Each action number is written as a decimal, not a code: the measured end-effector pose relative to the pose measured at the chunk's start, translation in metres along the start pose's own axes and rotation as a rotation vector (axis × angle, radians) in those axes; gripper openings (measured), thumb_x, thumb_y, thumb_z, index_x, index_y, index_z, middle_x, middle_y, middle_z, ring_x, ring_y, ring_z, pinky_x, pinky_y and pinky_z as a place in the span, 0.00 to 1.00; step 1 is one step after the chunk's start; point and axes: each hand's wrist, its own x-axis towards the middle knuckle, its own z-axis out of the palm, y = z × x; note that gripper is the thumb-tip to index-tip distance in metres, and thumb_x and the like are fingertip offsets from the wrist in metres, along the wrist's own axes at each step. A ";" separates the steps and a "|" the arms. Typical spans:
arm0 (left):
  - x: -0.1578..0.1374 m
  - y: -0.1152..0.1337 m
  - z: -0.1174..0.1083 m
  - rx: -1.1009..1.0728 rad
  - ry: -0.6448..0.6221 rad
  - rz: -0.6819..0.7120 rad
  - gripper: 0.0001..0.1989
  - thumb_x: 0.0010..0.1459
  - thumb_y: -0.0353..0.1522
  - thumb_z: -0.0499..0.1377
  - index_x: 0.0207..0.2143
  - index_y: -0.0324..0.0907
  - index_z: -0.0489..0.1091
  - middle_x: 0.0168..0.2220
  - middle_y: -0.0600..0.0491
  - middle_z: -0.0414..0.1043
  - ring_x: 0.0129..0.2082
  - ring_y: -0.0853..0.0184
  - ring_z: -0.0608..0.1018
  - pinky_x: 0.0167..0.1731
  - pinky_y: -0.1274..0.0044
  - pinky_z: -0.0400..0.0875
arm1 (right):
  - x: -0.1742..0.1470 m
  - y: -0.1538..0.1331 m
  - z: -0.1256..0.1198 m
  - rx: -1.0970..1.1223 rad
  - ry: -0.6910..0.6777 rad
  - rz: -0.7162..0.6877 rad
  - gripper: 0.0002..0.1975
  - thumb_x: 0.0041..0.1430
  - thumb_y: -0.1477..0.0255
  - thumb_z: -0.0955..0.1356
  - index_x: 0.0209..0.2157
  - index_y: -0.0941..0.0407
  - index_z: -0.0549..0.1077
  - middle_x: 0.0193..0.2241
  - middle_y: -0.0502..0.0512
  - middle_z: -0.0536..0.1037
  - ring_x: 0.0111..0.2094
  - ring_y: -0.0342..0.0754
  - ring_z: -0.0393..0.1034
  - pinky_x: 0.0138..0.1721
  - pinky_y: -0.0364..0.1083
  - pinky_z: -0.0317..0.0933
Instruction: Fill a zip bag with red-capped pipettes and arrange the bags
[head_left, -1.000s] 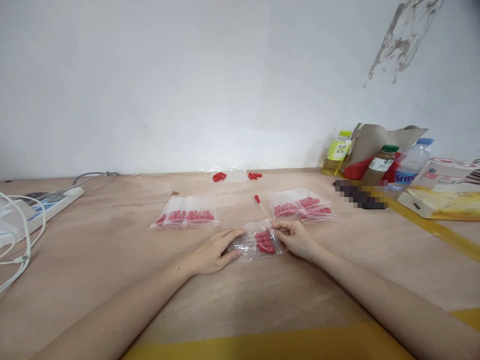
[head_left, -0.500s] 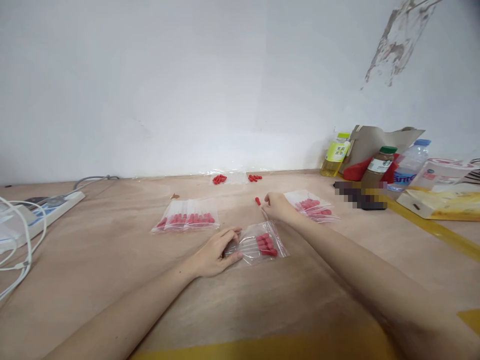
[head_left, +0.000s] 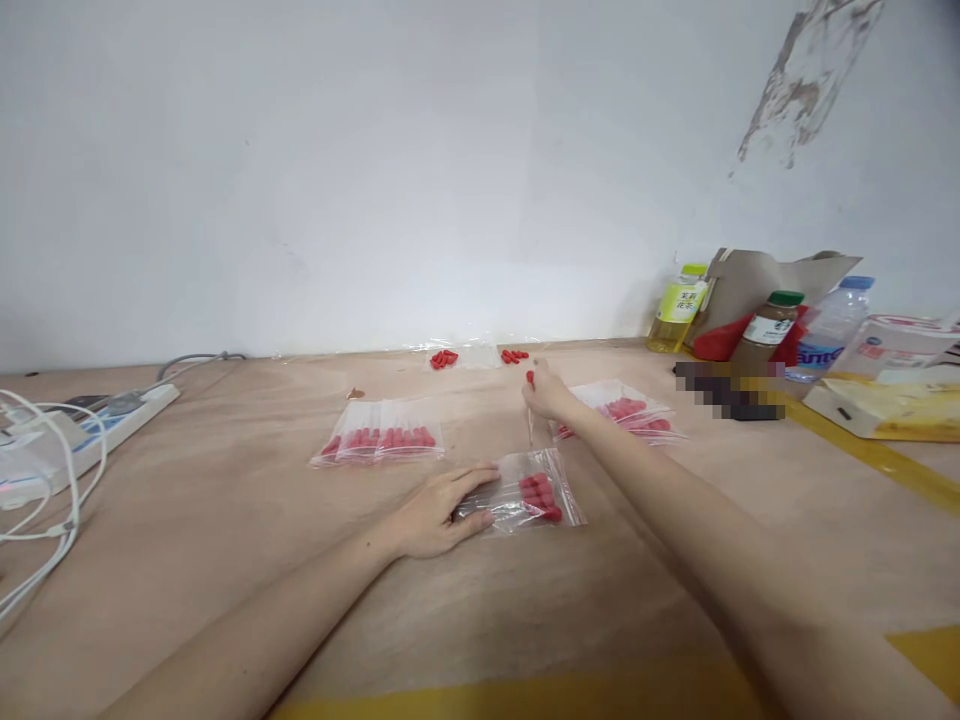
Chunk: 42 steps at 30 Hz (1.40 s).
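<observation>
A dropper with a red bulb (head_left: 530, 378) is pinched in my right hand (head_left: 550, 390), its thin clear stem hanging nearly straight down. Below it, a clear zip bag (head_left: 510, 510) lies flat, with several red-bulbed droppers (head_left: 540, 497) inside and its zip edge toward the right. My left hand (head_left: 442, 510) lies at the bag's left end, thumb and fingers spread apart and touching the plastic. Its other fingers are partly hidden. Overlapping filled bags (head_left: 379, 437) rest to the left, and more filled bags (head_left: 626, 410) are beside my right wrist, partly covered by it.
Loose red bulbs (head_left: 444, 359) and a second group (head_left: 514, 356) lie on clear plastic by the wall. A power strip (head_left: 142, 420) with white cables (head_left: 71, 500) is at left. Bottles (head_left: 679, 308), a paper bag (head_left: 750, 275) and a yellow packet (head_left: 885, 405) stand or lie at right.
My right hand has moved slightly away from me, and the dropper has swung from tilted to nearly upright. My left hand stays at the bag. The whole view has shifted a little.
</observation>
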 end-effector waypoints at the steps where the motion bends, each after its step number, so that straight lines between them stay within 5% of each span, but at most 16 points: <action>1: 0.000 -0.001 0.000 0.004 -0.007 0.011 0.22 0.58 0.39 0.51 0.55 0.45 0.54 0.56 0.49 0.58 0.55 0.62 0.61 0.54 0.67 0.57 | -0.007 0.006 -0.008 0.033 0.044 -0.004 0.22 0.52 0.75 0.61 0.50 0.63 0.57 0.26 0.56 0.71 0.26 0.45 0.68 0.26 0.41 0.61; 4: 0.001 -0.003 0.000 0.011 -0.014 0.028 0.22 0.59 0.39 0.50 0.55 0.45 0.55 0.55 0.49 0.59 0.55 0.62 0.61 0.54 0.66 0.56 | -0.035 0.031 -0.026 0.399 0.220 -0.025 0.26 0.54 0.71 0.58 0.54 0.57 0.47 0.29 0.49 0.68 0.20 0.40 0.66 0.22 0.41 0.62; 13: 0.003 -0.001 -0.003 0.078 -0.038 0.013 0.22 0.59 0.39 0.50 0.55 0.47 0.55 0.56 0.51 0.58 0.56 0.62 0.60 0.58 0.61 0.44 | -0.091 0.057 -0.019 0.842 0.315 0.112 0.22 0.48 0.65 0.64 0.44 0.53 0.52 0.27 0.45 0.63 0.20 0.40 0.65 0.21 0.43 0.65; 21: 0.001 0.001 -0.004 0.106 -0.053 -0.005 0.23 0.60 0.40 0.48 0.57 0.46 0.51 0.56 0.52 0.57 0.56 0.61 0.60 0.58 0.62 0.45 | -0.106 0.040 0.000 1.205 0.182 0.306 0.14 0.48 0.68 0.65 0.36 0.52 0.55 0.22 0.44 0.67 0.23 0.43 0.69 0.32 0.47 0.68; 29: 0.001 0.003 -0.005 0.134 -0.049 -0.030 0.24 0.60 0.40 0.48 0.57 0.46 0.50 0.57 0.52 0.56 0.57 0.57 0.57 0.56 0.61 0.48 | -0.111 0.045 -0.011 1.096 -0.366 0.166 0.18 0.40 0.65 0.72 0.29 0.58 0.63 0.21 0.45 0.70 0.21 0.37 0.66 0.24 0.40 0.64; 33: 0.001 0.002 -0.004 0.142 -0.062 -0.037 0.24 0.60 0.39 0.48 0.58 0.46 0.49 0.57 0.52 0.56 0.57 0.58 0.56 0.57 0.61 0.48 | -0.106 0.048 -0.011 0.994 -0.516 0.072 0.19 0.41 0.62 0.71 0.32 0.58 0.65 0.16 0.43 0.69 0.16 0.37 0.63 0.17 0.37 0.58; 37: 0.001 0.003 -0.004 0.147 -0.052 -0.001 0.24 0.60 0.38 0.48 0.58 0.46 0.48 0.57 0.52 0.56 0.56 0.60 0.59 0.58 0.62 0.47 | -0.105 0.044 -0.004 0.887 -0.487 0.075 0.19 0.43 0.58 0.68 0.30 0.60 0.68 0.11 0.44 0.66 0.13 0.37 0.59 0.14 0.37 0.55; 42: 0.003 0.004 -0.005 0.149 -0.044 0.028 0.23 0.60 0.37 0.49 0.57 0.45 0.49 0.55 0.51 0.58 0.55 0.61 0.61 0.57 0.63 0.49 | -0.107 0.034 0.005 0.757 -0.215 0.208 0.13 0.44 0.62 0.67 0.25 0.58 0.65 0.12 0.42 0.64 0.11 0.36 0.55 0.12 0.37 0.50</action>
